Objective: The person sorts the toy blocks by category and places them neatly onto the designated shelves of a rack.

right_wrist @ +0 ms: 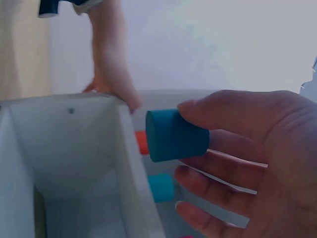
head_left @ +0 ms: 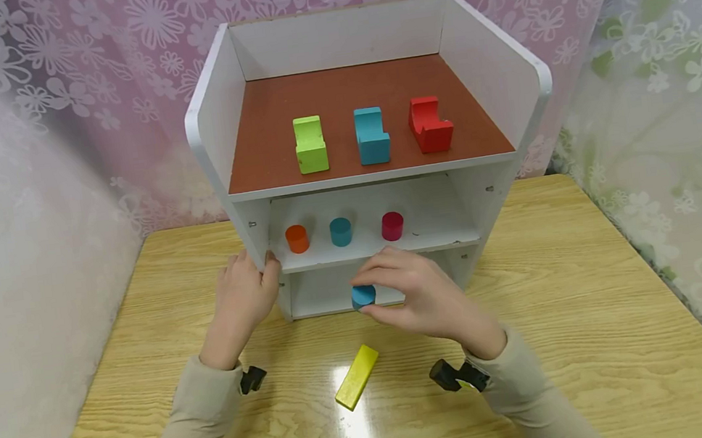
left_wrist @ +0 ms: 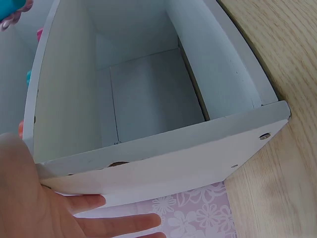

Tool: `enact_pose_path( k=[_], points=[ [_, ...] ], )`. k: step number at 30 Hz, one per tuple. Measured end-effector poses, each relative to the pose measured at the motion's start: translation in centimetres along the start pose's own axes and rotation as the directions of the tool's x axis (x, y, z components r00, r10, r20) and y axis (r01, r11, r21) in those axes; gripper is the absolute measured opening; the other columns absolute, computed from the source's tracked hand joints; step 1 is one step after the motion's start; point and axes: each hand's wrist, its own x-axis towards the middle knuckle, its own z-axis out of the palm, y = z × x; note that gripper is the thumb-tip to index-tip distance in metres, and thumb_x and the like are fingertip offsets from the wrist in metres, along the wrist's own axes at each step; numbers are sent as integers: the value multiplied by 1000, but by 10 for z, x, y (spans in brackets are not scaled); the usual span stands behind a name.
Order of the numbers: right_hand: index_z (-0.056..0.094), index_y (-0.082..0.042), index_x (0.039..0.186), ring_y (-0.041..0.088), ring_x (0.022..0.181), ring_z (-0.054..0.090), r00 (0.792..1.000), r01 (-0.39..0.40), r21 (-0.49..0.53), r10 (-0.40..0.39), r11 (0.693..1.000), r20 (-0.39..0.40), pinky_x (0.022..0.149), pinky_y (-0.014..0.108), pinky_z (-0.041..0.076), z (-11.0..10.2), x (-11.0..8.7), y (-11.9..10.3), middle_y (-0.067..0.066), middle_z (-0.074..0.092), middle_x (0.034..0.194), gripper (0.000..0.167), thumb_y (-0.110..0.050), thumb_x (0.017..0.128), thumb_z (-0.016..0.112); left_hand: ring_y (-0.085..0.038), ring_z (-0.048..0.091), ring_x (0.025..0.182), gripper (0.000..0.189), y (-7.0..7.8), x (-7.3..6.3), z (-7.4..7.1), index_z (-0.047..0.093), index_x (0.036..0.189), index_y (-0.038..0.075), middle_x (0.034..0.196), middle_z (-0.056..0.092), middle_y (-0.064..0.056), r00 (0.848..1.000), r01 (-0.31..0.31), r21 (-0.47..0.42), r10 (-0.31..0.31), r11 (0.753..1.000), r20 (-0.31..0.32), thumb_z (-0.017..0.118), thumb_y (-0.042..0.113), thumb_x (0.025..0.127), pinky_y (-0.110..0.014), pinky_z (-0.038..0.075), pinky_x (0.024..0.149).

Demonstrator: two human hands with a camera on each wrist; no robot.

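My right hand (head_left: 415,291) pinches a blue cylinder block (head_left: 363,296) between thumb and fingers, in front of the lowest compartment of a small white shelf (head_left: 379,177). In the right wrist view the block (right_wrist: 178,135) lies sideways at the fingertips. My left hand (head_left: 244,290) holds the shelf's left side panel, thumb at the front edge and fingers along the outside (left_wrist: 119,225). On the middle level stand an orange cylinder (head_left: 297,239), a teal cylinder (head_left: 341,232) and a crimson cylinder (head_left: 393,226).
The brown top board (head_left: 335,89) bears a green notched block (head_left: 311,145), a blue one (head_left: 371,136) and a red one (head_left: 431,125). A yellow bar (head_left: 357,377) lies on the wooden table (head_left: 602,334) between the forearms. Flowered curtains (head_left: 161,67) hang behind.
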Motion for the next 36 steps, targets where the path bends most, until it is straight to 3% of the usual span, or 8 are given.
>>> enact_pose_path(
  k=[8,15,19,27,36],
  points=[
    [73,-2,107,21,97,60,980,-83,27,86,996,-181,86,28,49,-19,-2,3,7,68,105,34,-1,74,83,-39,55,90,40,1,0,-1,56,115,3,97,61,-16,1000,2,1,-2,1000,0,31,31,102,-49,41,75],
    [73,2,108,25,96,58,919,-179,-61,145,982,-366,83,26,45,-32,-6,11,10,69,103,34,1,75,81,-40,56,91,42,1,0,-1,57,119,3,97,61,-15,1000,3,8,-3,1000,0,31,32,102,-50,41,76],
    [73,3,107,28,96,59,888,-214,-119,143,970,-436,83,29,43,-37,-7,17,13,68,104,31,0,77,79,-37,54,83,38,0,1,-1,57,112,4,91,59,-14,1000,-5,17,5,1000,-5,31,30,102,-45,40,70],
    [74,3,107,34,97,57,857,-299,-168,187,939,-480,86,41,41,-38,-9,30,15,68,106,26,1,81,75,-34,52,78,35,1,0,-1,57,106,6,87,58,-11,1000,-17,12,17,1000,-8,31,30,102,-41,37,66],
    [72,6,108,40,98,58,835,-430,-246,279,869,-474,86,51,45,-35,-14,38,22,65,106,27,1,82,72,-35,53,80,36,-1,0,-1,58,108,5,89,59,-12,1000,-21,10,21,1000,-16,32,30,101,-44,39,69]
  ],
)
